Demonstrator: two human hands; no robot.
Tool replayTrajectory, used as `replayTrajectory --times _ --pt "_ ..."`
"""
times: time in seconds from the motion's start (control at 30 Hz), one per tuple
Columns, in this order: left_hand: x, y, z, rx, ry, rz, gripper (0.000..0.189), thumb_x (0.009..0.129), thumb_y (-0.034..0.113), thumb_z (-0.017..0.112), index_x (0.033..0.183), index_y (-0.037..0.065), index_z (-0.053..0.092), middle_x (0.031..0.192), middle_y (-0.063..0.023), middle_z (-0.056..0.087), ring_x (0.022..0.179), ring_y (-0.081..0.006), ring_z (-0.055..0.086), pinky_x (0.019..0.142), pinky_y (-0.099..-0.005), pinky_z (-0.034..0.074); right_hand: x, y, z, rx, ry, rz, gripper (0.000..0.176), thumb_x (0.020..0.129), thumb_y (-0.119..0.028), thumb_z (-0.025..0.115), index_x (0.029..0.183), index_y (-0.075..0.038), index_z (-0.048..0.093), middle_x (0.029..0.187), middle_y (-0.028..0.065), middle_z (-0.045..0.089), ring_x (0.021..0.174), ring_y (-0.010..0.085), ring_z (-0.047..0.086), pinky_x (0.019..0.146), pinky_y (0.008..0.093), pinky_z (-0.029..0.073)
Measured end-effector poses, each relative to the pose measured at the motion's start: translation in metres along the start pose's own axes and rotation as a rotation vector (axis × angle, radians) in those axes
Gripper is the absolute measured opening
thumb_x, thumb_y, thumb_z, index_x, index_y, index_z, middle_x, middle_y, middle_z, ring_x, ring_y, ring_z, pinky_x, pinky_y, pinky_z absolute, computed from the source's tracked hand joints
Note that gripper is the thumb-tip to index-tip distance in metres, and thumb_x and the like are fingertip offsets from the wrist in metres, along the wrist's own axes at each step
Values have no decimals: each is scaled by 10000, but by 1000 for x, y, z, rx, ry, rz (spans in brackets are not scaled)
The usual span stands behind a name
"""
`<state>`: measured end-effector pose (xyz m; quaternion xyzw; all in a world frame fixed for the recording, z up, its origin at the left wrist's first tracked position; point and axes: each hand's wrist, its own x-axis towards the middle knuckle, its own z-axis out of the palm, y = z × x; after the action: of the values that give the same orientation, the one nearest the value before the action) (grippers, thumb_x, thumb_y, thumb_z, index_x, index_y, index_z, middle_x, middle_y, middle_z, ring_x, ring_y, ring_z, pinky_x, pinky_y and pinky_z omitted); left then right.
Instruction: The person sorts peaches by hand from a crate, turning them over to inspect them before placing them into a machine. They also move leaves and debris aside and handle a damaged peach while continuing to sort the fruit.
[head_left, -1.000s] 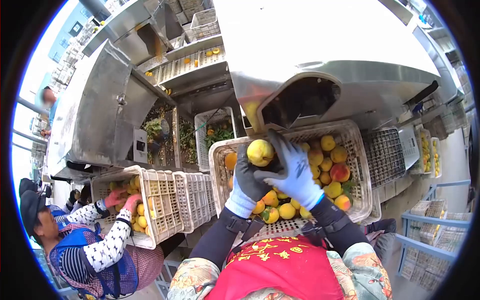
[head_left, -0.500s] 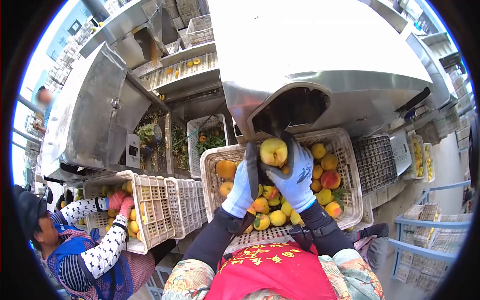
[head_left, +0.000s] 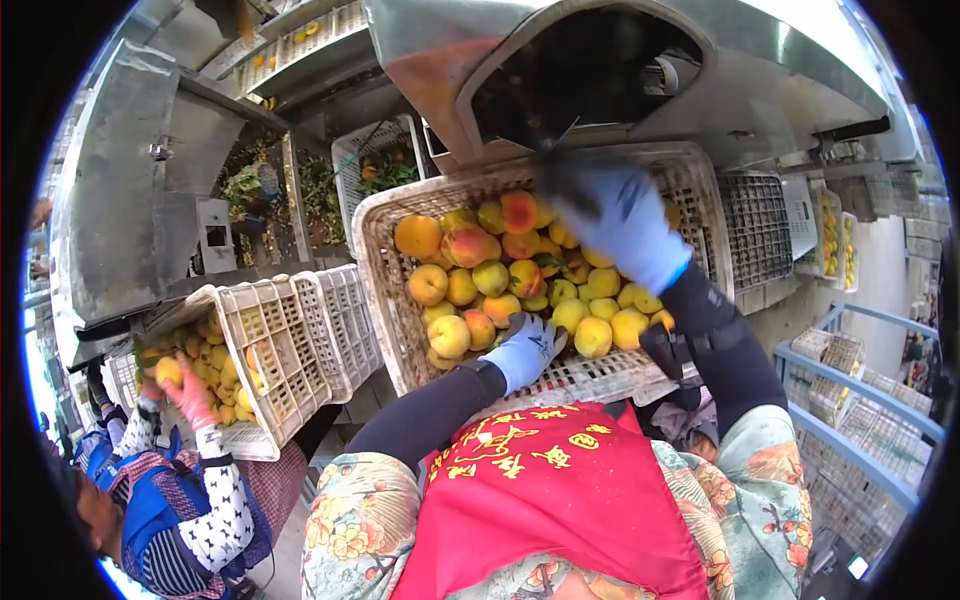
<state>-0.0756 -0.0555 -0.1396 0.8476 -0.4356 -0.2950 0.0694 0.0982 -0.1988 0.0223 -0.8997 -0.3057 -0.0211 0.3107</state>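
Observation:
A white plastic crate (head_left: 375, 300) holding many yellow and red peaches (head_left: 490, 278) stands in front of me. My left hand (head_left: 525, 355), in a blue glove with dark fingertips, is low over the crate's near side, against the peaches there. Its fingers look apart, and no fruit shows in them. My right hand (head_left: 615, 215), gloved alike, is raised over the crate's far right part, near the dark opening (head_left: 590, 75) of a metal machine. Motion smears its fingers, so whether they hold anything is hidden.
To the left, a co-worker's pink-gloved hand (head_left: 190, 390) is at another crate (head_left: 265, 350) of yellow fruit, close to a peach. A black crate (head_left: 755, 230) is to the right of mine. Blue metal rails (head_left: 850, 430) stand at right.
Both hands were together holding a yellow peach above the crate; they have parted. My left hand has come down to the near side, my right moved right. My view has tilted lower.

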Motion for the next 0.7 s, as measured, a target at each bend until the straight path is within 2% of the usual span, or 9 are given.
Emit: replayTrajectory --times 0.07,0.13,0.2,0.27,0.33,0.53,0.57,0.6,0.7 --pt "9 -1 8 68 237 -9 424 864 151 486 1280 76 462 1232 -256 494 1147 -442 490 921 -578 387 -63 20 46 -180 -466 172 536 799 -428 641 1167 -42 591 930 190 656 854 340 640 753 412 502" --pt "26 -1 33 72 111 -5 468 884 130 449 1349 78 427 1296 -306 454 1196 -489 451 931 -588 386 -105 32 86 -372 -971 227 557 828 -488 540 1171 -51 572 1067 160 665 971 323 645 850 445 482" --pt "62 -10 118 -204 420 -138 530 894 136 437 1420 103 374 1316 -316 444 1207 -501 440 947 -560 388 -128 46 126 -264 -1097 375 664 827 -533 497 1244 -17 535 1190 215 625 1083 324 620 928 432 461" --pt "41 -12 58 -85 326 -47 610 860 130 483 1457 134 353 1316 -293 467 1188 -448 482 936 -513 397 -114 47 132 -236 -1174 455 678 839 -549 464 1265 -27 535 1229 213 606 1122 322 601 948 426 451" --pt "30 -16 20 -269 -46 -2 663 794 140 561 1436 155 398 1272 -250 515 1127 -369 539 906 -479 404 -108 48 136 -193 -1237 539 694 850 -565 431 1287 -37 535 1268 211 587 1161 321 582 969 420 441" --pt "-5 -2 -41 -92 -99 -65 747 687 229 686 1391 175 443 1129 -167 575 1034 -300 588 847 -450 429 -122 88 156 -20 -1343 235 594 824 -527 479 1190 -81 620 1186 127 657 1049 360 630 898 445 488" --pt "-12 0 -46 -121 -143 -105 761 663 323 725 1350 124 465 1113 -170 583 1040 -305 597 842 -449 448 -125 78 151 -143 -1286 337 586 802 -513 522 1157 -61 633 1151 154 667 1022 358 641 862 444 505" --pt "-39 -2 -31 -337 204 -297 793 637 414 741 1302 70 478 1102 -172 599 1048 -319 604 884 -437 457 -126 47 149 -338 -1161 211 549 788 -486 564 1101 -44 656 1125 179 670 1018 344 648 846 446 507" --pt "-56 -14 -47 -1027 341 -605 617 684 418 745 1140 37 578 1047 -161 655 915 -272 658 806 -372 518 -148 73 182 -446 -1145 64 550 736 -447 666 1116 -50 631 1105 170 673 1025 324 645 868 429 492"
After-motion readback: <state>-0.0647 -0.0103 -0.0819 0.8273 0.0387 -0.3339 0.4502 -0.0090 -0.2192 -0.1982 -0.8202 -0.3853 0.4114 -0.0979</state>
